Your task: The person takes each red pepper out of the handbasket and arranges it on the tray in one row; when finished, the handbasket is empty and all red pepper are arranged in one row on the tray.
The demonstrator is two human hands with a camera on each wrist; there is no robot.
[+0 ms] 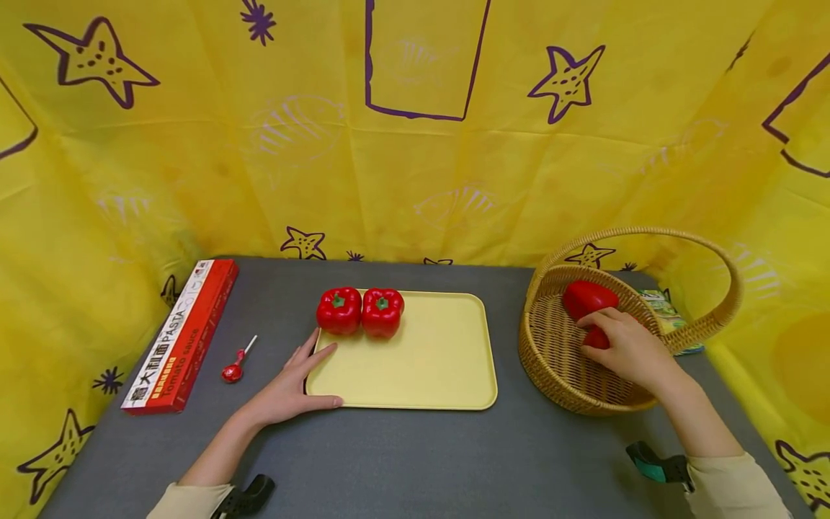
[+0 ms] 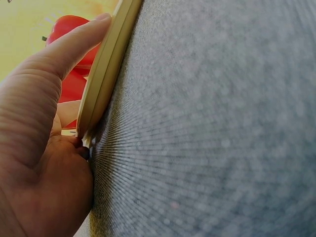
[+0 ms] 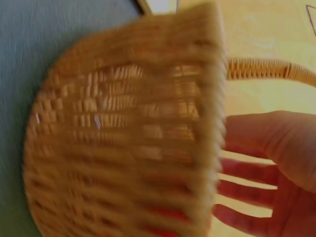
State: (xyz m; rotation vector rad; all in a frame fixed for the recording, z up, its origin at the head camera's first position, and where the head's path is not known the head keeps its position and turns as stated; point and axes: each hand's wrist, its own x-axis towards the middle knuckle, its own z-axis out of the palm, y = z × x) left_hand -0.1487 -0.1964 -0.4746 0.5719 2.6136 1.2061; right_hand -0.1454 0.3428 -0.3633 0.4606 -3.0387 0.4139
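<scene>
left grip point(image 1: 292, 388) is spread wide, but the pepper point(image 1: 596, 339) seemingly pinched by right grip point(image 1: 627, 346) could get dropped if the basket point(image 1: 540, 376) gets bumped

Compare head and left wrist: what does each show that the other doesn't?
Head only: the right hand, basket, red pieces in it, pasta box and lollipop.

Left wrist only: the outer side of the tray edge-on, and the palm side of the left hand.

Both: left hand at the tray, two peppers, table and yellow cloth.
</scene>
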